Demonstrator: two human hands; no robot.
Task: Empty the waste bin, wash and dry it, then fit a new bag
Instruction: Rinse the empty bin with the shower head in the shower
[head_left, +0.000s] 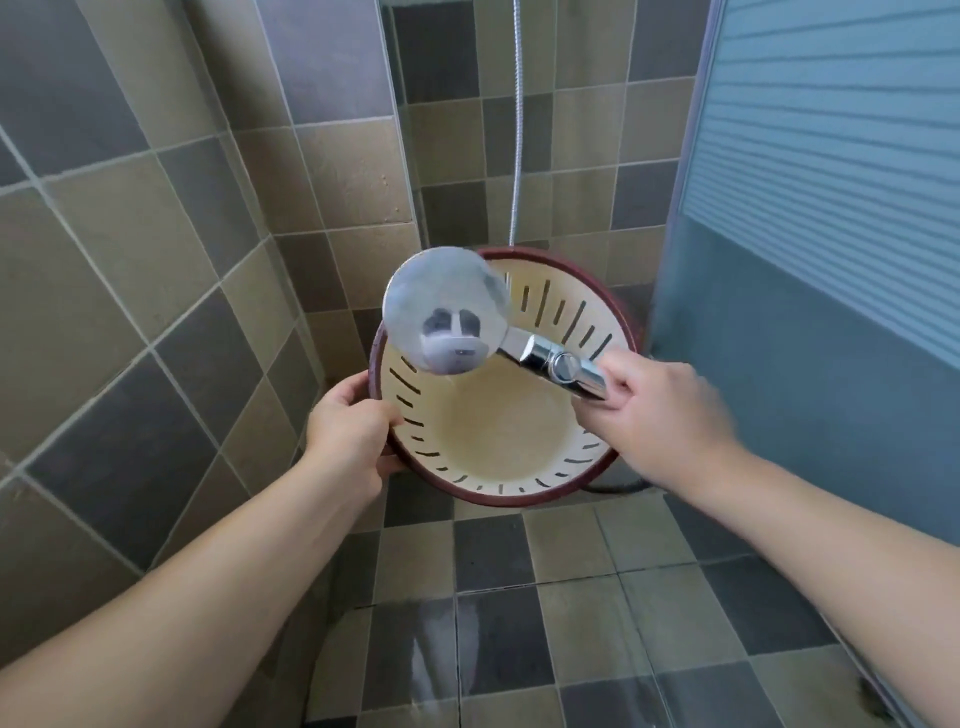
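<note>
Tilting the waste bin (498, 415) toward you above the tiled shower floor (571, 597), your left hand (348, 431) grips its dark red rim so the slotted inside faces the spray. Your right hand (649, 410) is wrapped round the chrome handle of the shower head (447, 309), which hangs over the bin's mouth to rinse the walls, letting water drain onto the floor.

Shower head (448, 310) above bin (498, 415)

Head view — downward, near hands (353, 431)
</note>
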